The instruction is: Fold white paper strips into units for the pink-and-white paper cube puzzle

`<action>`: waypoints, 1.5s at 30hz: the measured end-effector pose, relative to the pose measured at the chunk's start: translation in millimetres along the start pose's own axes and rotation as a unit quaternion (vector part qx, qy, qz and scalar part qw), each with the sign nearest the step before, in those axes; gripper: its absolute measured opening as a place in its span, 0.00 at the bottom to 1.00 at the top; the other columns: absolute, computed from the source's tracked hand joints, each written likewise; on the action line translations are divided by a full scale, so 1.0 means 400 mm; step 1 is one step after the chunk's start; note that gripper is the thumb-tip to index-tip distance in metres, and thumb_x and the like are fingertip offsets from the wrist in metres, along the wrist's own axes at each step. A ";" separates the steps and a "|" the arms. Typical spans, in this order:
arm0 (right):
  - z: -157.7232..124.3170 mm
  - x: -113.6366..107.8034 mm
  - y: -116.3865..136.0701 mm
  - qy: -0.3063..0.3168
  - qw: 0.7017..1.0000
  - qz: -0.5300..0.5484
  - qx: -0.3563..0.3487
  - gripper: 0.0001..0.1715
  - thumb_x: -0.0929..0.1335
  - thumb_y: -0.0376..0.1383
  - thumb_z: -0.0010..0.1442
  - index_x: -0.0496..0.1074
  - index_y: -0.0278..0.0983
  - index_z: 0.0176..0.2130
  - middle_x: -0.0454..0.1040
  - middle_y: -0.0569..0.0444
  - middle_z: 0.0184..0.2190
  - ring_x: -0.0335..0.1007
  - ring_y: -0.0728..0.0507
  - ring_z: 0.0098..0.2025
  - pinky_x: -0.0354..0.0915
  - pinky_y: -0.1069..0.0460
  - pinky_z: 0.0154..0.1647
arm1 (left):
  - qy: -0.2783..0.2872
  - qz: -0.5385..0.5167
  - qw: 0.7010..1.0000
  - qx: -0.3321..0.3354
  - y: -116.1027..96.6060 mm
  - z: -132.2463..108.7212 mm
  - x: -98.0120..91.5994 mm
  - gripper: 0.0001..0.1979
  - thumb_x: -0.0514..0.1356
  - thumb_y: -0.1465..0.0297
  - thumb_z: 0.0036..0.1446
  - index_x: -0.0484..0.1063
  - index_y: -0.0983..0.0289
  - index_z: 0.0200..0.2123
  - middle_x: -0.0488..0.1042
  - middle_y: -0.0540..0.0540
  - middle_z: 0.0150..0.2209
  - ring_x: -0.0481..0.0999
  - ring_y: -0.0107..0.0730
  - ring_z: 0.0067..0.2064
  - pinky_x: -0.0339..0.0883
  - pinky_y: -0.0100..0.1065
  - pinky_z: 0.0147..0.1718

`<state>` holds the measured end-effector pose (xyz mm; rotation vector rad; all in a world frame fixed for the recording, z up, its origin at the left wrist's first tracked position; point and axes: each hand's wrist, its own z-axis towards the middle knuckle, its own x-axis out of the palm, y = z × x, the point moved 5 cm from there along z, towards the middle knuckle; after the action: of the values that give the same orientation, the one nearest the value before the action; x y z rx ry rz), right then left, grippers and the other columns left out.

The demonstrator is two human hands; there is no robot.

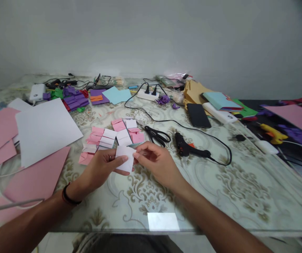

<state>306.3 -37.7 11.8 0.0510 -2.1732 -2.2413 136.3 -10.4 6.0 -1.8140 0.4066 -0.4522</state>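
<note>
Between my two hands is a small piece of white paper point(124, 160), held over the patterned table. My left hand point(103, 163) grips its left side, thumb on top and fingers beneath. At the upper right corner, my right hand point(156, 160) pinches the paper between thumb and forefinger. Just beyond my hands lie several folded pink and white paper pieces point(109, 135). Black-handled scissors point(156, 135) rest behind my right hand, and a black glue gun point(189, 147) lies to its right with its cord looping back.
Large white point(48, 130) and pink sheets point(37, 175) cover the left side. Purple folded pieces point(76, 100), blue paper point(117, 95) and a power strip point(148, 94) stand at the back. A black phone point(198, 115) and yellow glue gun point(273, 133) lie at right.
</note>
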 end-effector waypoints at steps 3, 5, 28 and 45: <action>-0.001 0.000 -0.002 -0.001 1.000 -0.009 0.003 0.10 0.74 0.42 0.60 0.74 0.39 0.35 0.78 0.56 0.27 0.76 0.45 0.31 0.71 0.50 0.37 | 0.009 -0.001 1.000 0.007 0.001 -0.001 -0.001 0.18 0.71 0.57 0.57 0.85 0.67 0.40 0.85 0.59 0.37 0.84 0.41 0.39 0.86 0.41 0.38; -0.002 0.002 -0.004 0.000 1.000 -0.013 0.009 0.11 0.74 0.42 0.60 0.74 0.39 0.35 0.78 0.56 0.28 0.76 0.45 0.32 0.71 0.50 0.37 | 0.010 0.002 1.000 0.013 0.001 -0.001 -0.004 0.17 0.70 0.57 0.58 0.85 0.67 0.40 0.85 0.59 0.37 0.84 0.42 0.40 0.86 0.42 0.37; -0.014 0.022 0.004 0.079 0.996 -0.029 0.020 0.23 0.73 0.53 0.62 0.68 0.39 0.30 0.66 0.59 0.25 0.62 0.47 0.28 0.61 0.51 0.31 | 0.053 0.052 0.997 0.022 -0.006 -0.014 0.001 0.16 0.69 0.58 0.59 0.85 0.67 0.34 0.83 0.58 0.30 0.82 0.37 0.32 0.83 0.35 0.28; -0.022 0.026 0.027 0.074 0.995 -0.056 -0.031 0.10 0.71 0.40 0.66 0.74 0.38 0.33 0.73 0.56 0.30 0.68 0.46 0.33 0.63 0.51 0.35 | 0.081 0.129 0.987 0.045 -0.009 -0.022 0.012 0.21 0.64 0.55 0.63 0.79 0.67 0.28 0.72 0.51 0.23 0.73 0.29 0.25 0.82 0.35 0.28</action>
<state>296.2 -47.2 22.1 0.3346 -2.0734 -2.2779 136.2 -19.1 12.2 -1.6155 0.7138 -0.4315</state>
